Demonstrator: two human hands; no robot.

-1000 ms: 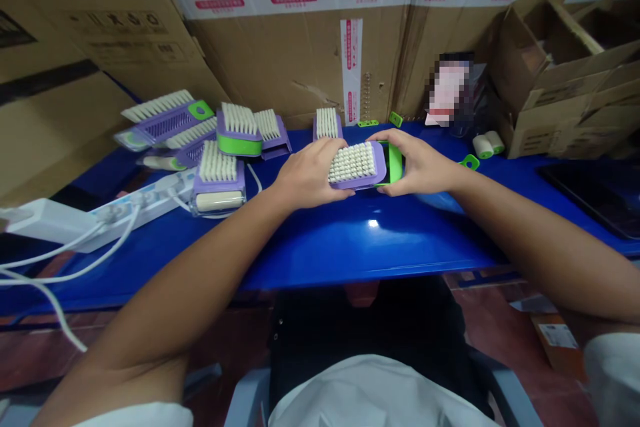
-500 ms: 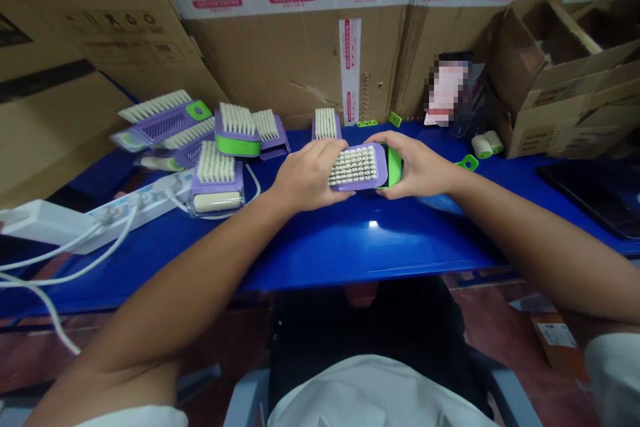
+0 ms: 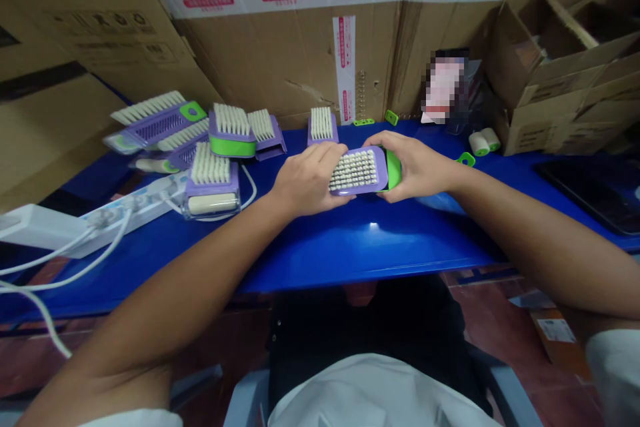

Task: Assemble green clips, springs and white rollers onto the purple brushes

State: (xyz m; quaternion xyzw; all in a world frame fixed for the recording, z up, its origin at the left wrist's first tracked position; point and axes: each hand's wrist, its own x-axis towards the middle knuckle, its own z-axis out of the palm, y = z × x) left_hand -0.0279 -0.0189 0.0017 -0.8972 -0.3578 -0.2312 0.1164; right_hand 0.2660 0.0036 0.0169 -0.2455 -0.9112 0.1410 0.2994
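Both my hands hold one purple brush (image 3: 359, 171) with white bristles facing up, just above the blue table (image 3: 350, 240). My left hand (image 3: 305, 179) grips its left end with fingers curled round it. My right hand (image 3: 417, 165) wraps the right end, where a green part (image 3: 394, 170) shows against the purple body.
Several more purple and green brushes (image 3: 220, 147) lie at the back left of the table. A white power strip (image 3: 100, 220) with cables runs along the left. Cardboard boxes (image 3: 280, 33) wall the back; an open box (image 3: 560, 67) and two small rollers (image 3: 484, 141) sit at right.
The brush and both hands have barely shifted; the view has tilted slightly, and the brush sits a little lower and flatter between my hands.
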